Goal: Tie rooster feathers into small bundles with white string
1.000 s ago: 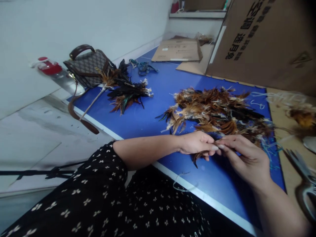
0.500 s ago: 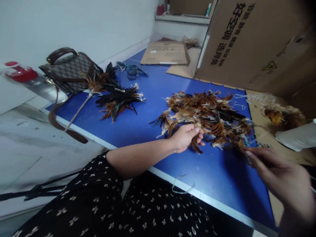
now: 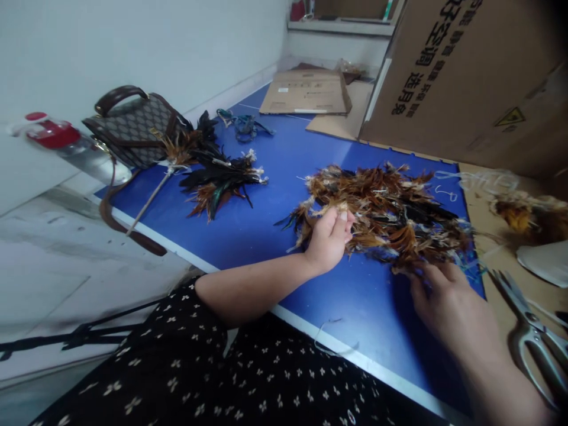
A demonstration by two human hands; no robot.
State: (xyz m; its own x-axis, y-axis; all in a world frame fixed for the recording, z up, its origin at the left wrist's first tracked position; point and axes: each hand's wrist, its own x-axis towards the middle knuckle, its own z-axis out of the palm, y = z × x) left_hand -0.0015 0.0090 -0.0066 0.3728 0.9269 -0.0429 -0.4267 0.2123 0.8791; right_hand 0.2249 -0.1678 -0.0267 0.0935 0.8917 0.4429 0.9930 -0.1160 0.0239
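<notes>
A wide pile of brown and black feathers (image 3: 377,201), tied in small tufts with pale bases, lies on the blue tabletop (image 3: 266,236). My left hand (image 3: 328,239) is closed at the pile's near left edge. Its thumb and fingers pinch a feather tuft (image 3: 341,207) whose pale end shows above the thumb. At the near right edge of the pile is my right hand (image 3: 448,302), palm down and a little blurred. Its thumb and forefinger come together on feathers (image 3: 402,269) there; the other fingers are partly hidden.
Scissors (image 3: 528,325) lie on cardboard at right, near a white cone-shaped object (image 3: 545,263) and more feathers (image 3: 515,213). Dark feather bunches (image 3: 217,177), a handbag (image 3: 137,127) and a bottle (image 3: 75,148) are at left. A large carton (image 3: 444,77) stands behind.
My left hand has moved up and left, turning its fingers upward. My right hand has moved left to the pile's near edge. The scissors have come into view as the camera shifted.
</notes>
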